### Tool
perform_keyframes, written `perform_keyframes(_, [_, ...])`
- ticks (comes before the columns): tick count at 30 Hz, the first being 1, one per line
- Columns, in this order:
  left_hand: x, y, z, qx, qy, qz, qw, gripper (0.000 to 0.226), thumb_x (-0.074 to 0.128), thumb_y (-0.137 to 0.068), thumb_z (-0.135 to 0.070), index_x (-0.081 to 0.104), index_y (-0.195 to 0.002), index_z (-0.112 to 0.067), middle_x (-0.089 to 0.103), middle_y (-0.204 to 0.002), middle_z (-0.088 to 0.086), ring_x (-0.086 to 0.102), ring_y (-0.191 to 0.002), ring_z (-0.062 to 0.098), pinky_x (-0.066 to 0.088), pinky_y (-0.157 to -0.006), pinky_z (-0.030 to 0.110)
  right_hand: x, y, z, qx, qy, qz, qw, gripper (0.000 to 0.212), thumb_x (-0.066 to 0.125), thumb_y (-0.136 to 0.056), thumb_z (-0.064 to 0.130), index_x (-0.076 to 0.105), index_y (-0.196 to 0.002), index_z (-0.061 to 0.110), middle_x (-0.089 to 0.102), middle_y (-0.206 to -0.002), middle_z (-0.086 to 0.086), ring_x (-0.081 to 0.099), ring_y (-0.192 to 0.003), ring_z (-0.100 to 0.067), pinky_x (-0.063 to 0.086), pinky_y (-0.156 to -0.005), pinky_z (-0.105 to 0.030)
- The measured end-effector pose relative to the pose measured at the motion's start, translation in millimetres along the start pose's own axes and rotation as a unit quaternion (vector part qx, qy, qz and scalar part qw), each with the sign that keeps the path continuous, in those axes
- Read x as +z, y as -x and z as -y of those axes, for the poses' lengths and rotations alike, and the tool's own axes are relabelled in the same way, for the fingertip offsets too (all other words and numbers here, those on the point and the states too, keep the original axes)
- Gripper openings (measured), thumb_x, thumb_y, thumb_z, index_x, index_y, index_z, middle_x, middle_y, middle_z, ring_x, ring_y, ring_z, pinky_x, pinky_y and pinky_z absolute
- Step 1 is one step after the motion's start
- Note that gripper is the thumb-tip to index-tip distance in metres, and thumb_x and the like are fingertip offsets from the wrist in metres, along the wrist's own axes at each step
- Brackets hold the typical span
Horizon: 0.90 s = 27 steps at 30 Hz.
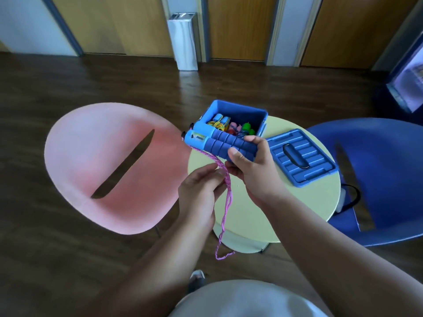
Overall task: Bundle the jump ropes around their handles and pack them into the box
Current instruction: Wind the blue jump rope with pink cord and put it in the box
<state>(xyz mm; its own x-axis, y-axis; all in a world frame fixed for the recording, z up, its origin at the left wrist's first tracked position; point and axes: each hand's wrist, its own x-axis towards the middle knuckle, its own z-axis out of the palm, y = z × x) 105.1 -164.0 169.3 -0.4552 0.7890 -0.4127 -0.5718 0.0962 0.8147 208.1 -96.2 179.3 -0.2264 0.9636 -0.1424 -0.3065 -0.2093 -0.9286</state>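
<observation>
Right hand (248, 165) grips two blue handles (217, 143) side by side, just in front of the box (238, 110), long axis pointing up-left. Left hand (201, 188) pinches the pink rope (225, 197) hanging below; box contents too jumbled to make out.

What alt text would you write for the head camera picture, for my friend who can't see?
A person's right hand grips two blue jump-rope handles side by side while the left hand pinches their pink rope, which hangs in a loop. An open blue box of colourful ropes stands on a round table, lid beside it.
</observation>
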Motion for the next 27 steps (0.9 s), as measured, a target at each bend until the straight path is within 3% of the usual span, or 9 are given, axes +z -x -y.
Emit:
perform_keyframes(6, [7, -5, -8, 0.019, 0.01, 0.011, 1.0, 0.016, 0.072, -0.087, 0.01, 0.072, -0.098, -0.001, 0.077, -0.086, 0.016, 0.075, -0.081, 0.026, 0.063, -0.08, 0.034, 0, -5, -4, -0.012, 0.021, 0.013, 1.0, 0.027, 0.065, -0.099, 0.008, 0.045, -0.113, 0.021, 0.066, -0.122, -0.008, 0.072, -0.098, -0.018, 0.058, -0.081, -0.036])
perform_keyframes(9, [10, -6, -10, 0.031, -0.003, 0.022, 0.999, 0.014, 0.072, -0.087, 0.01, 0.073, -0.095, -0.001, 0.077, -0.085, 0.016, 0.075, -0.079, 0.025, 0.063, -0.078, 0.033, -1, -6, -5, -0.03, 0.061, 0.009, 0.998, 0.032, 0.07, -0.095, 0.021, 0.046, -0.116, 0.022, 0.065, -0.128, -0.01, 0.07, -0.112, -0.027, 0.058, -0.096, -0.052])
perform_keyframes(11, [11, -9, -10, 0.042, -0.021, 0.019, 0.999, 0.014, 0.073, -0.086, 0.01, 0.072, -0.093, -0.002, 0.077, -0.083, 0.015, 0.075, -0.078, 0.026, 0.063, -0.078, 0.033, -2, -4, -4, -0.043, 0.089, 0.019, 0.995, 0.035, 0.069, -0.095, 0.025, 0.044, -0.119, 0.021, 0.063, -0.131, -0.012, 0.067, -0.118, -0.034, 0.056, -0.096, -0.059])
perform_keyframes(14, [12, -10, -9, 0.079, -0.076, 0.01, 0.994, 0.015, 0.077, -0.085, 0.007, 0.074, -0.089, -0.007, 0.078, -0.078, 0.01, 0.074, -0.075, 0.025, 0.064, -0.079, 0.036, -8, -2, -4, -0.037, 0.099, 0.031, 0.994, 0.031, 0.062, -0.102, 0.016, 0.04, -0.123, 0.016, 0.063, -0.13, -0.015, 0.07, -0.107, -0.039, 0.061, -0.085, -0.058])
perform_keyframes(17, [6, -16, -4, 0.151, -0.204, -0.001, 0.967, 0.012, 0.086, -0.082, -0.012, 0.079, -0.089, -0.017, 0.078, -0.077, -0.001, 0.068, -0.07, 0.015, 0.059, -0.073, 0.03, -12, 0, -3, -0.044, 0.096, 0.04, 0.994, 0.029, 0.059, -0.103, 0.013, 0.038, -0.124, 0.014, 0.062, -0.127, -0.017, 0.072, -0.084, -0.027, 0.064, -0.076, -0.051])
perform_keyframes(19, [2, -20, -1, 0.171, -0.253, -0.009, 0.952, 0.014, 0.09, -0.078, -0.024, 0.081, -0.088, -0.025, 0.076, -0.079, -0.007, 0.059, -0.069, 0.01, 0.052, -0.072, 0.029, -14, 2, -2, -0.046, 0.089, 0.043, 0.994, 0.028, 0.058, -0.103, 0.011, 0.038, -0.123, 0.014, 0.062, -0.127, -0.014, 0.071, -0.08, -0.022, 0.064, -0.076, -0.05])
perform_keyframes(24, [4, -21, -1, 0.162, -0.243, 0.003, 0.956, 0.013, 0.09, -0.077, -0.025, 0.079, -0.079, -0.031, 0.076, -0.08, -0.009, 0.059, -0.075, 0.013, 0.052, -0.078, 0.035, -21, -1, 0, -0.023, 0.046, 0.055, 0.997, 0.031, 0.058, -0.102, 0.002, 0.041, -0.123, 0.018, 0.061, -0.128, -0.012, 0.064, -0.08, -0.025, 0.06, -0.078, -0.051])
perform_keyframes(27, [7, -21, 0, 0.159, -0.229, 0.015, 0.96, 0.012, 0.089, -0.078, -0.021, 0.079, -0.08, -0.026, 0.076, -0.08, -0.006, 0.063, -0.076, 0.013, 0.053, -0.077, 0.031, -24, -2, 4, -0.018, 0.039, 0.058, 0.997, 0.035, 0.057, -0.1, -0.003, 0.041, -0.124, 0.017, 0.061, -0.116, -0.014, 0.057, -0.071, -0.025, 0.056, -0.07, -0.043])
